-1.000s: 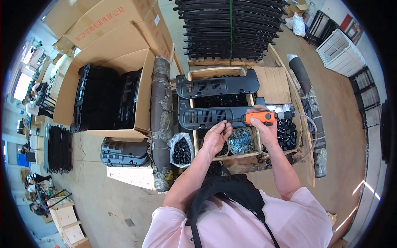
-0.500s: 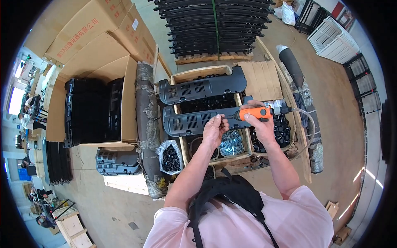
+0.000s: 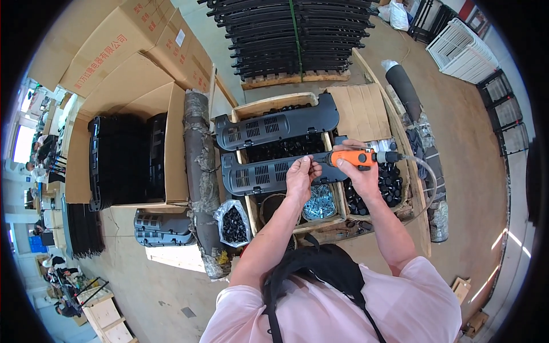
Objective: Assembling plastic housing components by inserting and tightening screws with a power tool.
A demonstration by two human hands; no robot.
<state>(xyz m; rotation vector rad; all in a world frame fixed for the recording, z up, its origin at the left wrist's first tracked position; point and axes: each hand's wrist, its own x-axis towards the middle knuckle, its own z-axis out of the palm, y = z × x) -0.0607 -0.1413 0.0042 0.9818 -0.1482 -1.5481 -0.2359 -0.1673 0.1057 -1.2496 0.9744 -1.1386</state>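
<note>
My right hand is wrapped around an orange air screwdriver, which lies level with its bit pointing left and a hose at its right end. At the bit's tip, the fingers of my left hand are pinched together; whatever they hold is too small to make out. Both hands are above the nearer dark grey vented plastic panel, which lies across a wooden bin box. A second panel like it rests farther back. Silvery screws fill a compartment below my hands.
A clear bag of small black parts stands left of the box, beside a long wrapped roll. An open carton holds black panels. Black caps fill the right compartment. The air hose loops at right. Stacked black bars stand behind.
The view has shifted slightly, so the carton and panels sit a little lower and farther left. My left fingers are slightly closer to the bit; my right hand keeps its grip.
</note>
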